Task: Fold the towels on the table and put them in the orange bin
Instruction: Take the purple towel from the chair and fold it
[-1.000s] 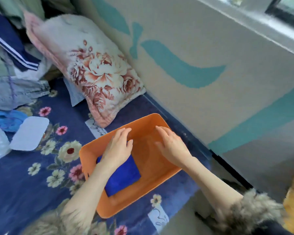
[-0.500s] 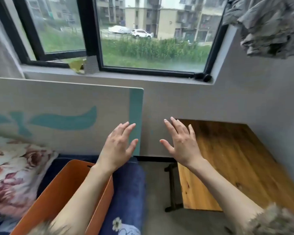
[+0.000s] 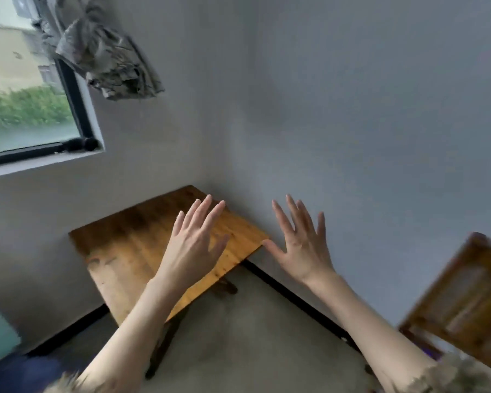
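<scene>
Wooden surface (image 3: pixel 131 251) in the corner shows no towels; orange bin not in view. Left hand (image 3: pixel 193 245) & right hand (image 3: pixel 298 248) raised over it, fingers spread wide, holding nothing. Prob. btwn towels: next move needs finding another towel.

Two hands (image 3: pixel 194 245), one wooden table (image 3: pixel 131 245), one wooden chair (image 3: pixel 465 304), one window (image 3: pixel 26 109), one bunched grey cloth (image 3: pixel 108 66)

Honey-brown wooden table (image 3: pixel 131 245) with darker streaks, grey walls (image 3: pixel 352 109), black-framed window (image 3: pixel 77 109) at ten o'clock, grey-streaked cloth (image 3: pixel 108 66).
</scene>
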### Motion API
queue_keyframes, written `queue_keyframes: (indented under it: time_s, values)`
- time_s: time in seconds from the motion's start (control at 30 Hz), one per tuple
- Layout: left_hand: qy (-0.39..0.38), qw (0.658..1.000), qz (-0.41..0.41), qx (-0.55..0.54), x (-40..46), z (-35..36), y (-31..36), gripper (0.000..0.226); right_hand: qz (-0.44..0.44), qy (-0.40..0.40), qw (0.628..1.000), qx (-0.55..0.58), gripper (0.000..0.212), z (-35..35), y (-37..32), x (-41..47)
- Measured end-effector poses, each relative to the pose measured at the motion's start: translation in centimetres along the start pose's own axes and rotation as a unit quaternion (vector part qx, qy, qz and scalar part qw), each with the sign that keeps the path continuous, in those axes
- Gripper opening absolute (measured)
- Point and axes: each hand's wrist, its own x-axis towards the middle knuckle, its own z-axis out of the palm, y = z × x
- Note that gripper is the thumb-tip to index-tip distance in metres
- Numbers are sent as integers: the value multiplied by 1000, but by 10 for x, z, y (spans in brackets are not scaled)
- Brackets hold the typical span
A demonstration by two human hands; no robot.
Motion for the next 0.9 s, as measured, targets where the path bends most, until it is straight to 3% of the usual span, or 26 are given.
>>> queue_keyframes:
  time_s: [0.2, 0.37, 0.63, 0.9]
  values:
    - [-54, 990, 96, -91, 15, 78, 165, 59, 131, 13, 990, -48, 79, -51, 144, -116]
    - [-126, 967, 188, -117, 13, 138, 272, 59, 231, 17, 969, -88, 79, -75, 222, -198]
    - [-202, 931, 264, -151, 25, 233, 386, 60, 344, -15, 933, -105, 78, -75, 333, -278]
    - [-309, 899, 256, -178, 45, 368, 456, 57, 404, -105, 904, -90, 72, -20, 446, -301]
